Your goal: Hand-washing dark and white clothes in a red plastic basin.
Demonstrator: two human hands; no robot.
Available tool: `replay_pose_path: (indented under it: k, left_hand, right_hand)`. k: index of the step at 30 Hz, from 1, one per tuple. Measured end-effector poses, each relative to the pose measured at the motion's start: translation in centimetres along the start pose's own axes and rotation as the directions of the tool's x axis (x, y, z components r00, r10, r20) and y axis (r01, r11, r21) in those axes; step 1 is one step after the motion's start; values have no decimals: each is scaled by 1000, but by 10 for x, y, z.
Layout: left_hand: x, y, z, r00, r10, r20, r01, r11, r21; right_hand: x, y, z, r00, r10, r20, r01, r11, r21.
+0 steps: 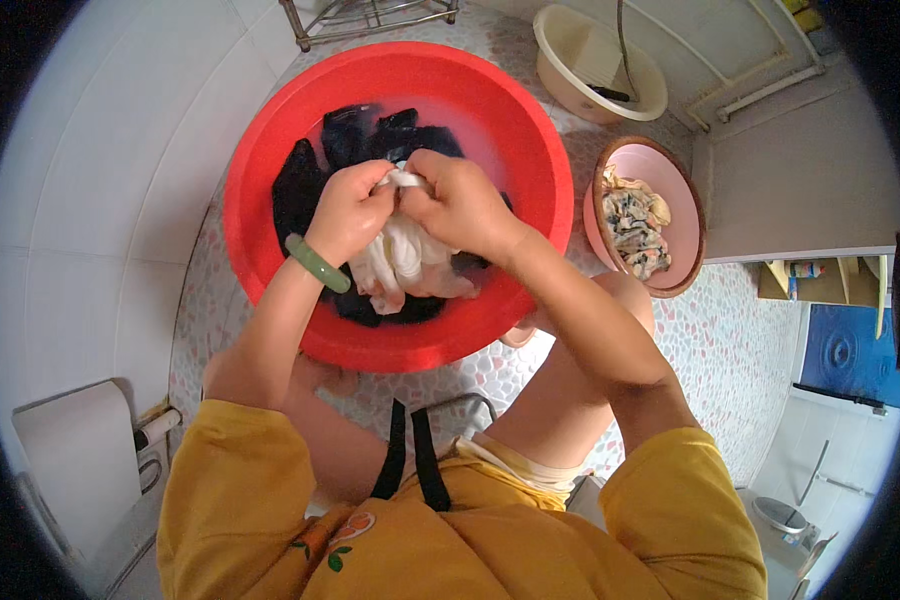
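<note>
A large red plastic basin (405,349) stands on the floor before me, holding cloudy water. Above its middle, my left hand (356,206) and my right hand (457,195) pinch a white wet cloth (405,251) between thumbs and fingers, close together. The lower part of the cloth hangs into the basin. Dark wet fabric (300,184) lies around and behind it in the water. A green bangle (317,263) is on my left wrist. The fingertips are partly hidden by the hands and the cloth.
To the right stands a pink basin (688,217) with crumpled patterned cloth (634,225). Farther back is a cream basin (555,52) with a hose (624,52) reaching into it. A metal rack (375,26) stands behind the red basin. A tiled wall (172,127) rises at left.
</note>
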State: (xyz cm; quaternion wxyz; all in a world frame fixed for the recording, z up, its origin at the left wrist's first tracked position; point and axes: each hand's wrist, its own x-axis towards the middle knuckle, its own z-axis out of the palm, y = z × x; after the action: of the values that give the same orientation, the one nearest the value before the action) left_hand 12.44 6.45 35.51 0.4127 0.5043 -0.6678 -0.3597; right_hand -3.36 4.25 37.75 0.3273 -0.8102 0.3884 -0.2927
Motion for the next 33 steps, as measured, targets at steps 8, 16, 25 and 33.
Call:
replay_pose_path:
  k: [8, 16, 25, 33]
  left_hand:
    - [-3, -3, -2, 1000, -7, -23, 9, 999, 51]
    - [-2, 1, -4, 999, -17, 45, 15, 998, 59]
    - [-8, -5, -1, 988, -53, 144, 57, 998, -22]
    - [-5, 1, -3, 999, 16, 46, -17, 1000, 17]
  right_hand:
    - [1, -2, 3, 1000, -9, -8, 9, 1000, 8]
    - [1, 0, 5, 1000, -17, -5, 17, 1000, -3]
    - [3, 2, 3, 1000, 18, 16, -19, 999, 27]
    - [4, -3, 3, 1000, 4, 10, -3, 1000, -12]
